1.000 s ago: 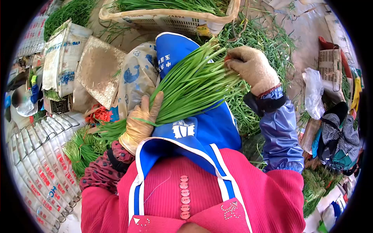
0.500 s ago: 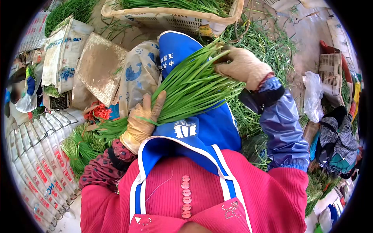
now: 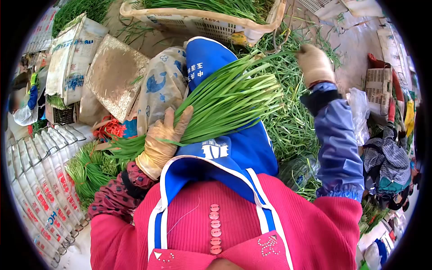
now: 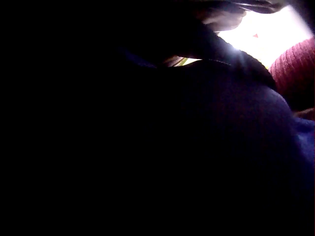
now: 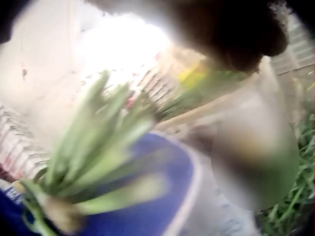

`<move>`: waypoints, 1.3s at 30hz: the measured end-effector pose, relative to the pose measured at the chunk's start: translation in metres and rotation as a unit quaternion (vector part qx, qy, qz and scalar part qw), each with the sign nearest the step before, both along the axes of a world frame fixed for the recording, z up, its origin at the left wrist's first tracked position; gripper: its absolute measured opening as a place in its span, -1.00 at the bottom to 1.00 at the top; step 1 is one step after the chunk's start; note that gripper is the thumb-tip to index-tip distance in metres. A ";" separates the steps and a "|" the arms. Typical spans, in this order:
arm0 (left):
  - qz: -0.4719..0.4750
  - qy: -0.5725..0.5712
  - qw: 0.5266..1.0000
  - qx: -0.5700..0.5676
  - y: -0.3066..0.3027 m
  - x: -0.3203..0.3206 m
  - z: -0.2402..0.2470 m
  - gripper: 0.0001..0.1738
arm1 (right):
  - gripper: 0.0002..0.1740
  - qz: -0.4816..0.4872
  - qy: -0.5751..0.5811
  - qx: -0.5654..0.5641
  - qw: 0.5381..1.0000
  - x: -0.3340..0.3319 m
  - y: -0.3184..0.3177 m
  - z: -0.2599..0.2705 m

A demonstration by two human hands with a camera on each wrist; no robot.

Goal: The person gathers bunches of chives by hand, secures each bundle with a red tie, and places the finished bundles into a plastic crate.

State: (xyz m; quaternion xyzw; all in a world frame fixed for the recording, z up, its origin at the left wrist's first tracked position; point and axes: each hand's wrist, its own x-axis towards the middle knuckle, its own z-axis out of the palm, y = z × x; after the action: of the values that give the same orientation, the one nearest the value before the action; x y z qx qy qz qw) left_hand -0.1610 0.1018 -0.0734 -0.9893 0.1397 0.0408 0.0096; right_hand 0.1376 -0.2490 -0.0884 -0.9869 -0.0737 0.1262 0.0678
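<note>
A bunch of long green leafy stalks lies slantwise over the blue apron, its pale ends toward the upper right. The gloved left hand grips its lower part near the lap, two fingers lying over the stalks. Up and right of the bunch, the gloved right hand pinches a thin green leaf that trails toward the bunch's upper edge. In the right wrist view the stalk ends look blurred below the dark right hand. The left wrist view is mostly dark, and no hand can be made out there.
A crate of greens stands ahead. Loose leaves cover the floor at the right. Tied bundles lie at the left, near a dirty board and stacked white crates. Another person is at the far right.
The right hand has moved away from the bunch to the upper right, with a thin leaf at its fingertips. The left hand keeps its grip on the bunch, almost unmoved.
</note>
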 end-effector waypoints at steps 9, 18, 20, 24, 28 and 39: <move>0.005 0.039 0.999 0.004 -0.002 0.004 0.006 -0.06 | -0.47 0.153 0.164 0.277 0.934 -0.056 0.089 0.055; 0.062 0.142 0.969 -0.195 0.009 0.019 0.025 -0.17 | -0.69 -0.023 0.235 0.272 0.933 -0.007 -0.002 0.022; 0.068 0.165 0.944 -0.278 0.015 0.027 0.027 -0.16 | -0.65 -0.004 0.334 0.244 0.910 -0.035 -0.025 0.008; 0.094 0.290 0.864 -0.402 0.022 0.043 0.036 -0.18 | -0.07 0.099 0.413 0.109 0.899 -0.103 -0.002 0.011; 0.122 0.356 0.792 -0.481 0.017 0.051 0.051 -0.12 | 0.10 0.143 0.286 0.333 0.887 -0.121 0.014 -0.042; 0.083 0.266 0.876 -0.393 -0.009 0.049 0.050 -0.23 | -0.05 0.077 0.244 0.850 0.462 -0.111 0.059 0.005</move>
State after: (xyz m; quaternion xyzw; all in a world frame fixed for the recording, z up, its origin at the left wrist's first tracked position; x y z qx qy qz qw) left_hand -0.1119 0.0931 -0.0231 -0.8714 0.0589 0.2447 -0.4210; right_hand 0.0266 -0.1900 -0.0839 -0.3615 -0.2005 0.2413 0.8780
